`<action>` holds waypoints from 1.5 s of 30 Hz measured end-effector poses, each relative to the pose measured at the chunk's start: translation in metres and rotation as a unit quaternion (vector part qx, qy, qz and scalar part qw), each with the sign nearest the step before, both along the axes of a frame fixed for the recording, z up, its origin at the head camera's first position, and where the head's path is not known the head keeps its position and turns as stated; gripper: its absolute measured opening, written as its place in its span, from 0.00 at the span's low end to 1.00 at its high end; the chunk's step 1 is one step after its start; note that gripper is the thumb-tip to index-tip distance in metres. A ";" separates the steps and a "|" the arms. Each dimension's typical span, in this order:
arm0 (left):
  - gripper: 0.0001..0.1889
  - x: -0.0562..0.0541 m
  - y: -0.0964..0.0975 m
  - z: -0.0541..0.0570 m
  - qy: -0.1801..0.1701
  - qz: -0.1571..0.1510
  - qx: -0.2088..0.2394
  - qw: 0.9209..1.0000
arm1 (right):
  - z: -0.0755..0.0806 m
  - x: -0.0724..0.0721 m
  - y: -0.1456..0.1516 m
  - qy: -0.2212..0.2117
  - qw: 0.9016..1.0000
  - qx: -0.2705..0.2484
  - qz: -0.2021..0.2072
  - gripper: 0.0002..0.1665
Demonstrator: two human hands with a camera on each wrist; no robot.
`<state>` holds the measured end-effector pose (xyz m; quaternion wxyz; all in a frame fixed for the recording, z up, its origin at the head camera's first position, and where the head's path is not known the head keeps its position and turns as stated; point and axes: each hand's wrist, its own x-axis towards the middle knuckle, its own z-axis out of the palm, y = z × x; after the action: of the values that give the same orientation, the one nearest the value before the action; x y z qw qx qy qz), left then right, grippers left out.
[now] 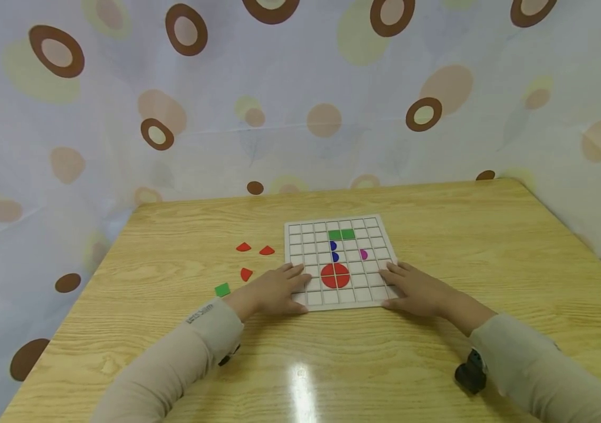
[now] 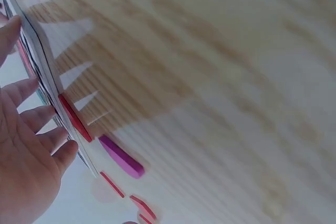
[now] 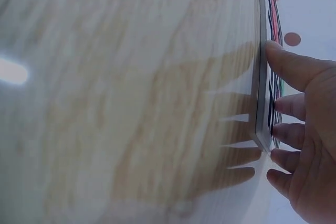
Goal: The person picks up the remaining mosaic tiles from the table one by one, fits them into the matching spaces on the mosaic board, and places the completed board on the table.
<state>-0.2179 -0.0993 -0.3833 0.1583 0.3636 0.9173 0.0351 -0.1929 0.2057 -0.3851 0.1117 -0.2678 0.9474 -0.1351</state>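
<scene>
A white gridded board (image 1: pixel 366 288) lies flat on the table. My left hand (image 1: pixel 276 289) rests on its near left corner, and my right hand (image 1: pixel 419 291) rests on the near right corner, fingers spread and relaxed. On the grid, red quarter pieces (image 1: pixel 329 270) form a circle. Above them sit two blue half-round pieces (image 1: pixel 335 257) and two green squares (image 1: pixel 348 234). One magenta half-round piece (image 1: pixel 363 254) is further right. Close by the board, the left wrist view shows a purple piece (image 2: pixel 121 156), hidden from the head view.
Left of the board lie three loose red wedge pieces (image 1: pixel 267 250) and a green square piece (image 1: pixel 222 289). The wooden table (image 1: pixel 200 229) meets a patterned curtain (image 1: pixel 289 147) at the back. A black wrist device (image 1: pixel 471 375) hangs under the right sleeve.
</scene>
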 end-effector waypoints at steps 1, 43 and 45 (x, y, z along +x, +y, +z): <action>0.36 0.000 -0.002 -0.001 0.002 0.002 0.001 1.000 | 0.000 0.001 0.000 -0.001 1.000 0.000 -0.001 0.41; 0.33 0.021 -0.093 0.011 -0.043 0.159 0.187 0.969 | -0.003 0.006 0.012 0.007 1.000 -0.022 -0.004 0.39; 0.32 0.020 -0.096 0.010 -0.055 0.170 0.196 0.964 | -0.003 0.006 0.012 0.009 1.000 -0.026 -0.004 0.38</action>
<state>-0.1984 -0.1955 -0.3729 0.1257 0.2240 0.9307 0.2604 -0.1869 0.2176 -0.3885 0.0957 -0.2682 0.9456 -0.1574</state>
